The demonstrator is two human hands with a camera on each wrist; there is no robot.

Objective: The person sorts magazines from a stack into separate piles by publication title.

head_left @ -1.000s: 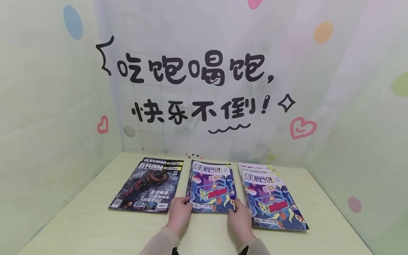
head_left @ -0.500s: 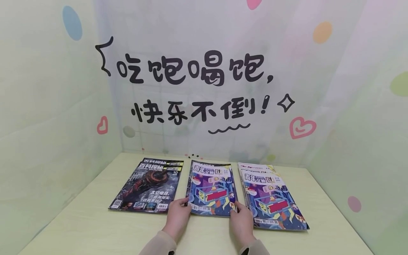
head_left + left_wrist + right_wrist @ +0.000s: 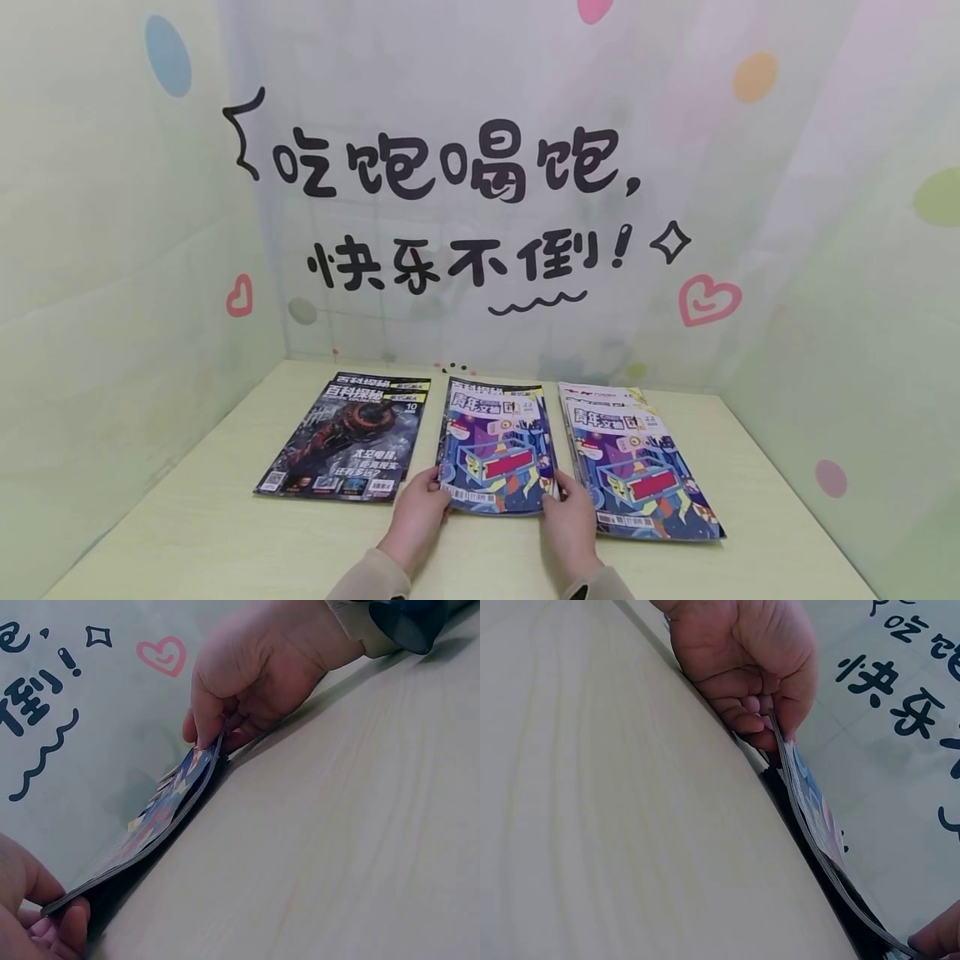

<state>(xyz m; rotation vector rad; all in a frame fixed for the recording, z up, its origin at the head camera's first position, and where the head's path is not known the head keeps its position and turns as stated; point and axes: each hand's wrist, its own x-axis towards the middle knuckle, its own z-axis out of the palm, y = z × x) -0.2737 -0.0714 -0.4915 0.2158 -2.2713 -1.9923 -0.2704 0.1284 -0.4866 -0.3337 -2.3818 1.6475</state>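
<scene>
Head view has your left hand (image 3: 418,510) and right hand (image 3: 570,518) pinching the two near corners of the purple-and-blue 青年文摘 magazine (image 3: 495,457), which lies cover up at the middle of the bench (image 3: 487,571). Behind its top edge peeks a dark 百科探秘 magazine with a yellow block by the title (image 3: 487,386), mostly covered by it.

From the left wrist, you can see the near edge bowing between your hands, thumbs above and fingers curled beneath, with a dark strip between that edge and the bench. The right wrist shows the same edge in your pinch; how many magazines you grip is unclear.

To your left, just beside the middle pile, a 百科探秘 magazine with a dark cover marked 10 (image 3: 348,442) lies over a similar copy (image 3: 375,379). To your right, near your right hand, another 青年文摘 copy (image 3: 645,475) tops a pile, with a white-topped magazine (image 3: 600,392) showing past its far edge. Beyond stands the pale backdrop (image 3: 480,67), printed with black Chinese lettering (image 3: 456,258).
</scene>
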